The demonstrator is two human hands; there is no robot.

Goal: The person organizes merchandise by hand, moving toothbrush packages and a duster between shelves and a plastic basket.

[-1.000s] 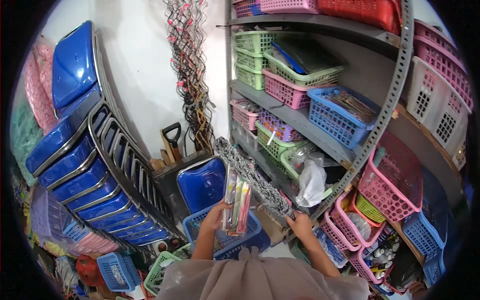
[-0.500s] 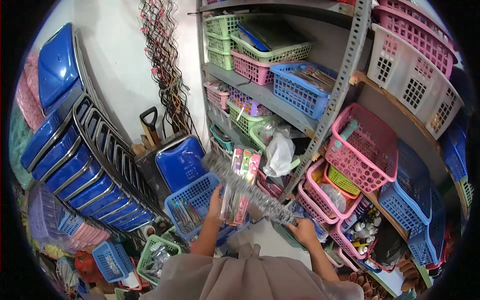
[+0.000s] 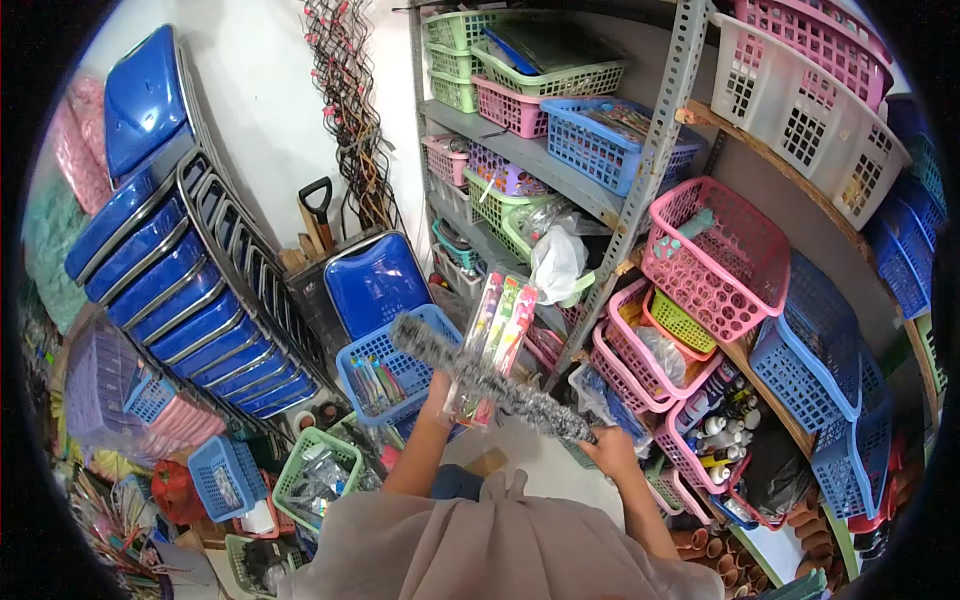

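Note:
My right hand [image 3: 611,450] is closed round the near end of a long, grey, fluffy duster [image 3: 520,397]. The duster slants up and leftward, crossing in front of several long clear packets [image 3: 507,312] with pink, green and white colouring. Those packets are held upright by my left hand [image 3: 438,397], closed on their left side; its fingers are partly hidden. What the packets contain is too small to make out. Just left of them is a blue basket [image 3: 427,325] with slim, colourful packaged items inside.
Stacked blue-seated chairs [image 3: 190,290] lean along the left wall. A metal shelf [image 3: 480,128] carries plastic baskets, and a pink basket [image 3: 716,262] juts out at right. A green basket [image 3: 318,447] sits low at left, near a blue basket [image 3: 227,478].
The duster has shifted a little to the left across the packets, its far end now clear of blur. The packets tilt slightly more to the right. The whole view has turned slightly.

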